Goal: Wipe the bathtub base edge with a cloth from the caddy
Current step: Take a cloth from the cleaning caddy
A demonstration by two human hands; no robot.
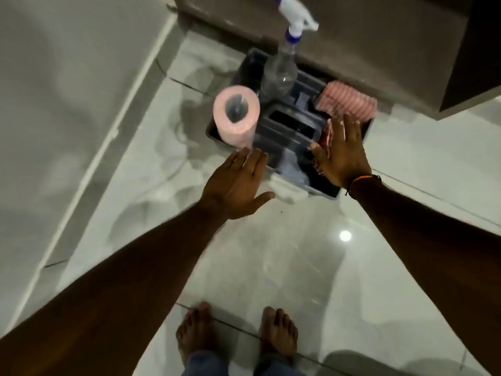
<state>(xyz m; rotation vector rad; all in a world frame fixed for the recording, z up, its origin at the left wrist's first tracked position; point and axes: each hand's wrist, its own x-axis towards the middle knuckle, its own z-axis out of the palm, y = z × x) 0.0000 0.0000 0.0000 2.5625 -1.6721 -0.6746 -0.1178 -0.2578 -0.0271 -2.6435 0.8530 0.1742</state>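
A dark plastic caddy [273, 158] stands on the pale tiled floor. In its right compartment lies a pink striped cloth [348, 101]. My right hand [341, 153] hovers flat over that side with fingers spread, covering part of the cloth and holding nothing. My left hand [238, 185] is spread over the caddy's near left corner, also holding nothing. The white bathtub side [67, 90] rises at the left, and its base edge [89, 183] runs diagonally along the floor.
A pink tissue roll [235, 115] and a clear spray bottle [282, 69] with a white trigger head stand in the caddy. A brown wall and cabinet [471, 50] lie behind. My bare feet [235, 332] stand on the glossy tiles below.
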